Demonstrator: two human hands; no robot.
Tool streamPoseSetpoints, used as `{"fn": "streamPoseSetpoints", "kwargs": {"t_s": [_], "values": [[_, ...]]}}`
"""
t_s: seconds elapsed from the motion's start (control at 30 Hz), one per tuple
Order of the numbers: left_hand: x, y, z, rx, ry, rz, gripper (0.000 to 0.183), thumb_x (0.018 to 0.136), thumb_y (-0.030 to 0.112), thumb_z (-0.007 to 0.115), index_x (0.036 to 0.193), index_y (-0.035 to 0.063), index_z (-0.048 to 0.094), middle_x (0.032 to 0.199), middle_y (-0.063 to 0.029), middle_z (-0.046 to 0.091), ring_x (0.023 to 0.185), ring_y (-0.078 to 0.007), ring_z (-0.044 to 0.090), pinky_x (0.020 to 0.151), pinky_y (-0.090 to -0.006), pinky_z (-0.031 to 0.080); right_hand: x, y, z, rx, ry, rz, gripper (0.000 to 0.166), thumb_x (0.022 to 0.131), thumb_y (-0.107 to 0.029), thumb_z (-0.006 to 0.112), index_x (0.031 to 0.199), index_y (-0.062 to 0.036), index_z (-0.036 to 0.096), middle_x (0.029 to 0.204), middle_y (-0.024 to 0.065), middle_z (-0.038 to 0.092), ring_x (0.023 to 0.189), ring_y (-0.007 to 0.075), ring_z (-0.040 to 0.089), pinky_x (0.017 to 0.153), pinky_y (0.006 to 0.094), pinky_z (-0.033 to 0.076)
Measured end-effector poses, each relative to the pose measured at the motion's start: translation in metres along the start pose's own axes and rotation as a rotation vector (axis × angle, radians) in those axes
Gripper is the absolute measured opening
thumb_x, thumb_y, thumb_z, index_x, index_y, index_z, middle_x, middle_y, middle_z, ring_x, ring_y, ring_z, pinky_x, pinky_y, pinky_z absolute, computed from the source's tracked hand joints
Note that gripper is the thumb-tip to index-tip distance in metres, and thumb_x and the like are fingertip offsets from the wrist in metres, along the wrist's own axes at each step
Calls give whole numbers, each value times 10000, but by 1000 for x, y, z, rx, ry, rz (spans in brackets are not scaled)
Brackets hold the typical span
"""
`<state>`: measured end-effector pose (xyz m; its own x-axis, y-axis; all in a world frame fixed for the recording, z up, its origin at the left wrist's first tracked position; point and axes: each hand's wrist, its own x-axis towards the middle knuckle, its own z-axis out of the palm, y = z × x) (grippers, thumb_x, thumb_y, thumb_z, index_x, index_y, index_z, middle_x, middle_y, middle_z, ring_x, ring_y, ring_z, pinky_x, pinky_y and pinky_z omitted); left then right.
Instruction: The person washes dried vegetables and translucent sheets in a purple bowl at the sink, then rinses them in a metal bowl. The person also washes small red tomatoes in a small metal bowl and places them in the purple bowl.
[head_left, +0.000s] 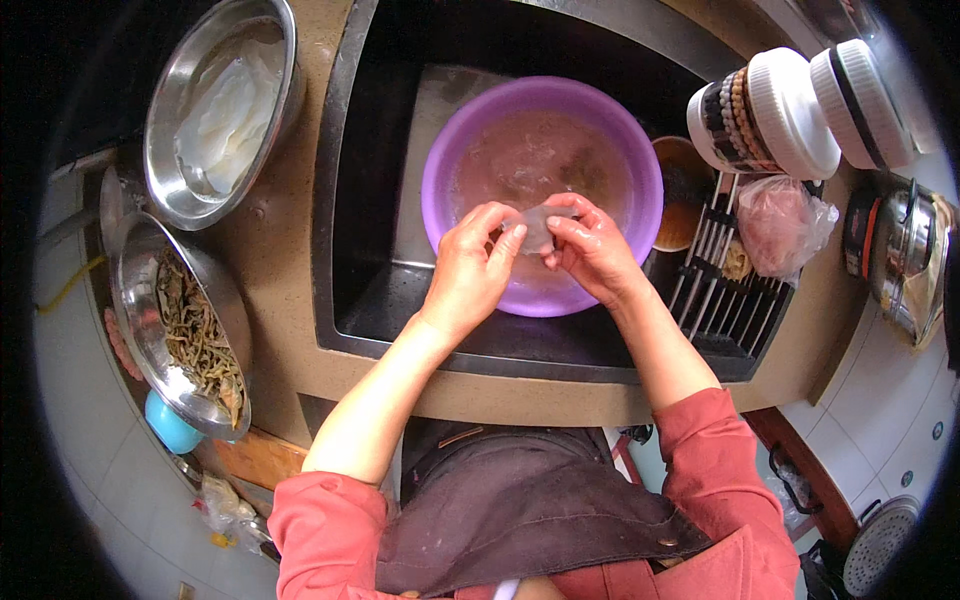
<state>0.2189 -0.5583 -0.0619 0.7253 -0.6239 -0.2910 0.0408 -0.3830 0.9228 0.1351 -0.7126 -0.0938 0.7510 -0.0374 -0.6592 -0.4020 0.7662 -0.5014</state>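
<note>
My left hand (476, 262) and my right hand (589, 240) hold a thin, translucent, whitish piece (538, 229) between their fingertips, above a purple plastic basin (646, 187). The fingers look wet. What the piece is made of, I cannot tell. Cloudy brownish water (540, 150) fills the basin, with a darker patch in it at the right. The basin stands inside a dark sink (375, 187). On the counter at the upper left, a steel bowl (161, 150) contains pale translucent sheets (225, 120) in liquid.
A steel bowl (135, 300) of brownish-green strips (195, 337) stands at the left. A metal rack (701, 292) spans the sink's right side, with a pink-filled plastic bag (784, 225) and white-lidded jars (795, 112) nearby. An orange-brown bowl (679, 225) sits beside the basin.
</note>
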Motion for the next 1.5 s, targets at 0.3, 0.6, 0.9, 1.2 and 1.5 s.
{"fn": "streamPoseSetpoints", "kwargs": {"t_s": [0.3, 0.6, 0.9, 1.2, 1.5], "values": [[-11, 52, -67, -325, 286, 63, 134, 902, 161, 443, 927, 39, 493, 878, -82, 550, 800, -164, 570, 692, -327, 520, 4, 20, -43, -1373, 160, -324, 317, 724, -61, 596, 1032, -49, 527, 986, 172, 539, 915, 287, 532, 797, 363, 436], [-1, 67, -227, 427, 700, 210, 321, 869, 140, 510, 1159, 4, 493, 1104, -116, 550, 1056, -154, 487, 926, -272, 353, 33, 10, -56, -1576, 467, -100, 722, 663, -194, 689, 1280, -91, 328, 1279, 256, 295, 1191, 408, 301, 980, 418, 297], [-25, 62, -92, 256, 298, 213, 200, 849, 18, 482, 1026, 10, 575, 1052, -76, 546, 979, -150, 516, 793, -261, 458, 54, 40, -72, -687, 122, 359, 455, 751, -106, 603, 1167, -34, 432, 1023, 149, 513, 794, 228, 575, 653, 339, 499], [-12, 4, -26, 21, 2, -117, 228, 816, 71, 530, 1037, 31, 568, 995, -73, 566, 915, -134, 536, 775, -250, 430, -5, -11, -22, -159, -305, 225, 474, 741, -61, 526, 1186, 11, 379, 1026, 135, 534, 808, 186, 569, 662, 294, 495], [27, 11, -5, 395, -245, 211, 213, 712, 145, 622, 899, 54, 577, 845, -87, 557, 870, -259, 462, 787, -362, 380, -6, -22, 3, -339, -506, 243, 536, 691, -107, 552, 1189, 5, 386, 1029, 144, 550, 864, 204, 578, 710, 282, 489]]}}
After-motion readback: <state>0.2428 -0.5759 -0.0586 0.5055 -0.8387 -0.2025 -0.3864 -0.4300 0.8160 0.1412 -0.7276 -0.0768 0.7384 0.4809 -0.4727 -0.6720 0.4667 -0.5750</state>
